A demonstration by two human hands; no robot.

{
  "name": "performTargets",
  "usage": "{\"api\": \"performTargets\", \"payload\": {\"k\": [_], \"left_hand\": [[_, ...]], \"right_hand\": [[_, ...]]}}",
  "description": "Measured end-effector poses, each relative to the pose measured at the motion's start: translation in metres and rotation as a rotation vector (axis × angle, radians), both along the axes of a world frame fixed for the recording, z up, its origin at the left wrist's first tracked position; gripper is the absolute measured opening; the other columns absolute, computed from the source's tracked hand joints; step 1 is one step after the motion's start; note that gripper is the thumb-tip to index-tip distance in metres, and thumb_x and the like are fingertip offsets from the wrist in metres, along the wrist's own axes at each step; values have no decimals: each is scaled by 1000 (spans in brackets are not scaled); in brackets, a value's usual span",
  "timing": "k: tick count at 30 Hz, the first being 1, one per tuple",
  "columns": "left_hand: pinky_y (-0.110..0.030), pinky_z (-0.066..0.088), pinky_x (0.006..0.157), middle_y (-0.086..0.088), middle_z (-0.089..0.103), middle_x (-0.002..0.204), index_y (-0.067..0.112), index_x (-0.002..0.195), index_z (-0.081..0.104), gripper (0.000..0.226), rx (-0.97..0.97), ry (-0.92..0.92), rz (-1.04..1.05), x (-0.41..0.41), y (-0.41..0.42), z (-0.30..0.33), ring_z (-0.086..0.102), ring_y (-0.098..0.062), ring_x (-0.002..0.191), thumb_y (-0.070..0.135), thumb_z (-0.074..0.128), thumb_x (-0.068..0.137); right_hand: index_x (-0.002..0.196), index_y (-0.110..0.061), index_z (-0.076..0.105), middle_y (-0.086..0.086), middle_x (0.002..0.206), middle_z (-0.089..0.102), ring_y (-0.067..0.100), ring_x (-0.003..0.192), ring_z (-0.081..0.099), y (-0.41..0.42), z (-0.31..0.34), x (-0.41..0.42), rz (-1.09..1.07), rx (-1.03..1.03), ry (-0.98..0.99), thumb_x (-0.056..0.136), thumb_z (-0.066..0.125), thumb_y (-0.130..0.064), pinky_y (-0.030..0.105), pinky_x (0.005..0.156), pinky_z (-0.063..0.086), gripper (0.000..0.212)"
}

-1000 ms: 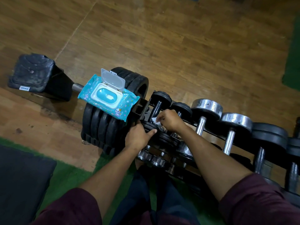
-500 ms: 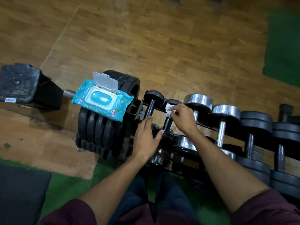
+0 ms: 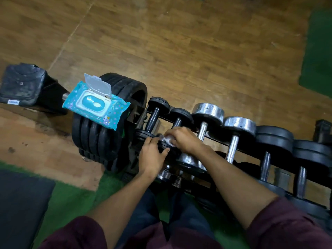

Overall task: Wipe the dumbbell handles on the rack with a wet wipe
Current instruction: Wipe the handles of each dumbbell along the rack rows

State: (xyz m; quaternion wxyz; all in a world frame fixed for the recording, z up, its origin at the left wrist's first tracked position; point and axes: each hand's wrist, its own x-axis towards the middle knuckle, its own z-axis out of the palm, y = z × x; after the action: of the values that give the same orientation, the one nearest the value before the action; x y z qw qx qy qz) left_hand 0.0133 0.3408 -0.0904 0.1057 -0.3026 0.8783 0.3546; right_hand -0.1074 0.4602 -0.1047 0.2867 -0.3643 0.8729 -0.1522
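A row of dumbbells lies across a black rack (image 3: 218, 140) that runs from the centre to the right. My right hand (image 3: 184, 140) grips a white wet wipe (image 3: 168, 140) wrapped on the near end of the second dumbbell's handle (image 3: 177, 122). My left hand (image 3: 152, 153) holds the near black end plate (image 3: 164, 146) of that same dumbbell, thumb on top. The leftmost black dumbbell (image 3: 154, 114) lies just left of both hands. Chrome-headed dumbbells (image 3: 208, 112) follow to the right.
An open blue wet wipe pack (image 3: 96, 103) lies on a stack of black weight plates (image 3: 100, 139) left of the rack. A black block (image 3: 21, 83) stands far left on the wooden floor. Green matting (image 3: 71, 200) and a dark mat (image 3: 21, 207) lie near my legs.
My right hand slid the wipe back along the handle from its far end to the near end. My left hand closed onto the near end plate.
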Motion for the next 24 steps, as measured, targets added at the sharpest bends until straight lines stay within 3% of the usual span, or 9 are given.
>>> {"api": "performTargets", "payload": {"k": [3,4,6,9,11,14,18,22,24], "left_hand": [[-41,54,96,-2,57,131,13,135,62,59,14,-17,50,5,-7,-2,62,-23,115,41,80,86],[-41,55,96,-2,58,131,12,135,62,60,11,-40,69,9,-8,-4,62,-23,115,41,80,86],[-41,55,95,-4,59,130,11,134,62,61,-24,-49,279,12,41,0,63,-23,114,41,81,85],[-39,52,99,-7,60,132,9,135,63,62,-14,-40,322,18,43,-3,62,-25,118,43,80,86],[-38,51,101,-8,60,134,8,137,62,65,-8,-42,304,14,41,-4,61,-26,121,44,79,86],[-39,53,100,-9,60,136,8,139,60,68,-11,-56,264,4,43,-1,61,-26,122,46,80,85],[-42,57,93,-12,63,132,8,135,64,70,-42,-60,233,3,37,-1,66,-28,114,50,82,81],[-40,58,88,-12,64,129,7,132,65,69,-78,-94,180,0,33,4,67,-28,109,52,81,82],[-38,58,84,-11,64,127,7,128,67,67,-103,-106,146,-1,31,7,68,-27,105,54,80,82]], "right_hand": [[121,-26,66,7,120,63,32,100,65,-9,-3,-3,-161,46,105,93,61,-18,41,79,55,30],[116,-24,68,7,114,63,33,94,66,-13,-2,1,-120,53,134,92,60,-15,40,74,56,27],[105,-21,71,5,101,60,28,85,65,16,-7,-4,213,26,105,88,60,-11,37,64,52,22],[105,-22,72,2,94,60,22,82,63,9,-3,0,342,38,51,85,62,-11,37,63,53,24],[97,-22,72,2,90,60,27,79,65,10,-6,-11,257,77,73,83,62,-12,36,59,53,20],[102,-22,71,7,96,63,33,78,66,12,-7,-15,116,142,168,86,62,-13,33,57,48,21],[99,-24,70,5,93,67,28,80,67,3,-8,-6,250,146,79,88,56,-16,37,60,55,20],[80,-23,58,2,78,59,29,67,58,5,0,-17,92,213,146,85,55,-10,28,48,35,14],[76,-23,53,3,74,56,30,63,57,5,-1,-21,36,235,192,83,56,-5,28,46,34,19]]}}
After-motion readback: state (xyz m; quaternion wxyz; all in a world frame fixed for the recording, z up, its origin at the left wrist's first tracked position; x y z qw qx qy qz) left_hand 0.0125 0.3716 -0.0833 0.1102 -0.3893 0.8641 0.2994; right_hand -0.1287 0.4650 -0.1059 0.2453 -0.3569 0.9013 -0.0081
